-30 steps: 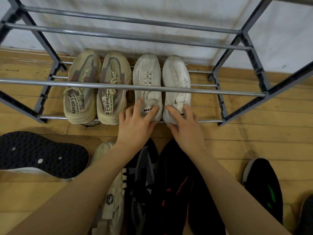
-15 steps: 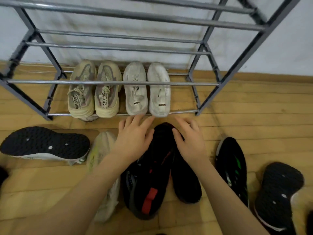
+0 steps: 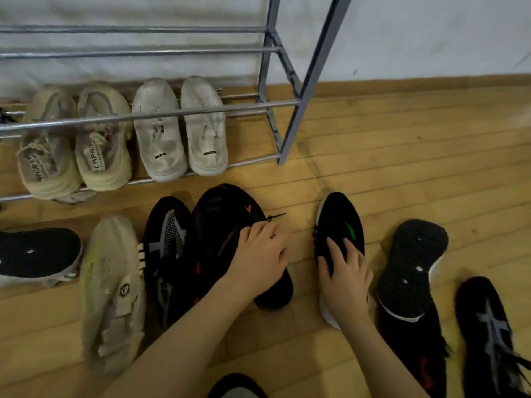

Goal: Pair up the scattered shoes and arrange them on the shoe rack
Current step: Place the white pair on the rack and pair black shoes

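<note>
A grey metal shoe rack (image 3: 298, 110) stands against the white wall. Its bottom tier holds a beige pair (image 3: 103, 150) and a white pair (image 3: 158, 139). In front of it, loose shoes lie on the wooden floor. My left hand (image 3: 258, 262) lies on a black shoe with orange marks (image 3: 221, 222), fingers curled over its right edge by the lace. My right hand (image 3: 344, 277) grips a black shoe with a green mark (image 3: 339, 219), thumb on its left side.
A black-and-grey shoe (image 3: 169, 248) and a cream shoe (image 3: 112, 294) lie left of my hands. A black shoe lies sole-up at far left (image 3: 34, 254). At right are another sole-up shoe (image 3: 411, 268) and a black shoe with grey stripes (image 3: 488, 334).
Both hands left the white pair on the rack and came down to the floor shoes. My view swung right. The right hand moved onto the green-marked shoe, the left onto the orange-marked one.
</note>
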Tool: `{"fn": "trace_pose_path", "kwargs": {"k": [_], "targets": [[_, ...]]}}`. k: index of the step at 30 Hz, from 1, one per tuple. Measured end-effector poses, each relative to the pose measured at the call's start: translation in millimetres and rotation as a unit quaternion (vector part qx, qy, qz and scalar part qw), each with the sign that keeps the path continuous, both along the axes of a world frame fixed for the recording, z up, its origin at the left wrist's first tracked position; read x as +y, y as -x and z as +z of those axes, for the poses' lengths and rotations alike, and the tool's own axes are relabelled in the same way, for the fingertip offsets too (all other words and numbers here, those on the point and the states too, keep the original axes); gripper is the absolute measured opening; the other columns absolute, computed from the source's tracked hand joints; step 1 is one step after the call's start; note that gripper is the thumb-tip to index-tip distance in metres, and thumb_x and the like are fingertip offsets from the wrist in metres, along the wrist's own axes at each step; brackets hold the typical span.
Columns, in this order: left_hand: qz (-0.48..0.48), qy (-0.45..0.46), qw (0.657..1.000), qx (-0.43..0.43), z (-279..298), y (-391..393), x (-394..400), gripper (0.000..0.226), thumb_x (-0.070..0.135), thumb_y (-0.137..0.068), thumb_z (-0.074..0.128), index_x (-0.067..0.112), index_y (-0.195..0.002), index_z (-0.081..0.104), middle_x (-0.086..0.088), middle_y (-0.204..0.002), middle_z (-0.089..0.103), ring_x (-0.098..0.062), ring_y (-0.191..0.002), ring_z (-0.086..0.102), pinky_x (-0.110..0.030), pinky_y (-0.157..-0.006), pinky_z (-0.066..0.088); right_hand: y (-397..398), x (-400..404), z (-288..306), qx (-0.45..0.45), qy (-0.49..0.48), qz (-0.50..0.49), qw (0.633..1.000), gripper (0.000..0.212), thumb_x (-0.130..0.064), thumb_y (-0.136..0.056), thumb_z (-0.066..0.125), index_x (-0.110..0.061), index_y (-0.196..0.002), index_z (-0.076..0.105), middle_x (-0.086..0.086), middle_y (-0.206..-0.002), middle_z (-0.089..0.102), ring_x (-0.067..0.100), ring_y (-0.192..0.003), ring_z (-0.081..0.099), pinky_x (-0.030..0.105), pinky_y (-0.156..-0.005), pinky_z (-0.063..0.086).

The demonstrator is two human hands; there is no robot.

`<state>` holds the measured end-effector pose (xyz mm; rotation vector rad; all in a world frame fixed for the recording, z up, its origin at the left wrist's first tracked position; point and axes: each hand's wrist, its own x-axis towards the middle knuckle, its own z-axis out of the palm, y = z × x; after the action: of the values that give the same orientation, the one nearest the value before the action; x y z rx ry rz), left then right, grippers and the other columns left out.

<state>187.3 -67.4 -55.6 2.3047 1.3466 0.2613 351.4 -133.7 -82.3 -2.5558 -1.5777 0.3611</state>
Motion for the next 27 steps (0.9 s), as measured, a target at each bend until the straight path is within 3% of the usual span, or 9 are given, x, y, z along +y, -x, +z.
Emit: {"fn": "trace_pose_path", "kwargs": {"k": [5,9,13,17,21,25,27], "targets": [[-0.063,0.040,0.997,0.014,-16,-53,12,0.043,0.034,-0.098,0.035,0.026,-0.140,0.033,-0.005,-0.144,0.036,-0.025,-0.133,0.026,-0.038,-0.105,0.018,-32,-20,-14,-0.016,0.017,-0.090,0.996,0.051,-0.044,-0.096,0.036,-0.026,-0.144,0.030,0.012,-0.150,0.030,0.033,-0.136,0.027,0.048,-0.110,0.017],[-0.070,0.069,0.992,0.074,-35,-75,16,0.054,0.040,-0.099,0.029,0.029,-0.148,0.010,-0.010,-0.150,0.024,-0.030,-0.134,0.024,-0.041,-0.108,0.018,-37,-15,-23,-0.005,0.015,-0.060,0.998,0.051,-0.044,-0.097,0.030,-0.028,-0.145,0.027,0.009,-0.148,0.033,0.026,-0.129,0.038,0.045,-0.106,0.018],[-0.070,0.057,0.990,0.107,-52,-87,19,0.059,0.043,-0.099,0.026,0.024,-0.148,0.000,-0.008,-0.149,0.028,-0.032,-0.129,0.030,-0.042,-0.105,0.024,-43,-11,-27,0.008,0.010,-0.060,0.998,0.053,-0.044,-0.097,0.030,-0.028,-0.147,0.022,0.009,-0.146,0.033,0.023,-0.125,0.041,0.042,-0.105,0.018],[-0.053,0.087,0.995,0.017,-50,-98,19,0.055,0.036,-0.100,0.027,0.018,-0.148,0.009,-0.003,-0.142,0.039,-0.023,-0.124,0.038,-0.038,-0.103,0.026,-43,-9,-26,0.035,-0.023,-0.065,0.997,0.049,-0.038,-0.098,0.035,-0.028,-0.145,0.026,0.011,-0.140,0.042,0.024,-0.119,0.045,0.041,-0.101,0.020],[0.017,0.148,0.986,-0.074,-32,-88,11,0.055,0.029,-0.100,0.033,0.016,-0.148,0.011,-0.008,-0.150,0.026,-0.024,-0.134,0.030,-0.039,-0.110,0.023,-31,-4,-14,0.086,-0.084,-0.045,0.992,0.049,-0.037,-0.098,0.033,-0.030,-0.145,0.026,0.006,-0.139,0.045,0.018,-0.122,0.044,0.039,-0.101,0.021],[0.091,0.065,0.987,-0.113,-11,-53,1,0.050,0.023,-0.099,0.038,0.011,-0.146,0.023,-0.013,-0.145,0.031,-0.027,-0.128,0.037,-0.046,-0.105,0.035,-3,2,1,0.132,-0.129,0.013,0.983,0.049,-0.036,-0.098,0.036,-0.028,-0.145,0.027,0.002,-0.138,0.043,0.012,-0.116,0.044,0.027,-0.096,0.018],[0.122,0.042,0.983,-0.131,-5,-36,-6,0.048,0.020,-0.098,0.039,0.009,-0.144,0.029,-0.013,-0.142,0.036,-0.026,-0.126,0.040,-0.040,-0.105,0.037,10,6,7,0.130,-0.150,0.027,0.980,0.049,-0.035,-0.098,0.037,-0.024,-0.145,0.029,0.003,-0.137,0.045,0.015,-0.113,0.047,0.028,-0.093,0.020]]}}
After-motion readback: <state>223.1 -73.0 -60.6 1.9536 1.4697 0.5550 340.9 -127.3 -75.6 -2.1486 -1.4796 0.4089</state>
